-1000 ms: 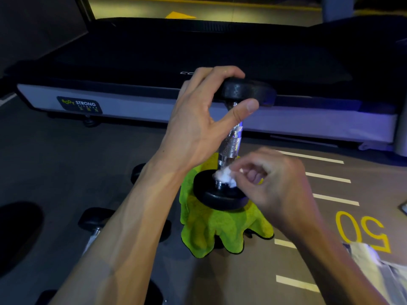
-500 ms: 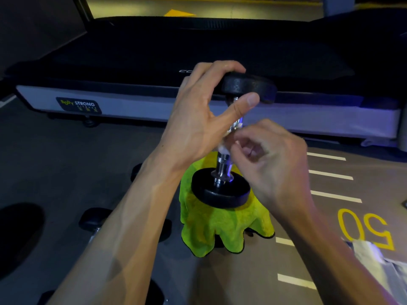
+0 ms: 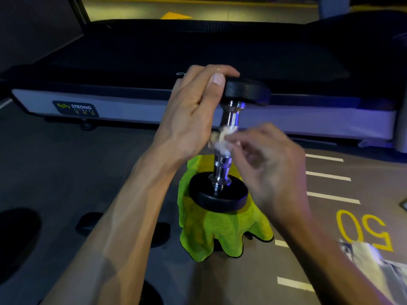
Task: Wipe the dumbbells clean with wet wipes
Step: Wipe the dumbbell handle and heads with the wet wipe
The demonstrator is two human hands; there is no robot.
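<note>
Head view: dumbbell (image 3: 229, 148) stands on end, near-upright with a slight tilt, bottom plate resting on a green cloth (image 3: 211, 234) draped over something on the floor, just this side of the treadmill (image 3: 132, 111). Left hand (image 3: 193, 111) grips the rim of the top plate, fingers curled over it, thumb on the near edge. Right hand (image 3: 271, 166) pinches a bunched wet wipe (image 3: 222, 138) against the mid handle.

Handling, my read: rigid, top-heavy while standing, and the soft cloth base makes it tippy, so the top-plate hold is the right steadying point. Chrome handle looks smooth at the ends and knurled in the middle; once wet, expect slip on the smooth parts, and the wipe may snag on the knurl. Wipe is soft and light, fingertip pinch suffices. More dumbbells (image 3: 90, 223) lie near left on the floor, dark and hard to make out.
</note>
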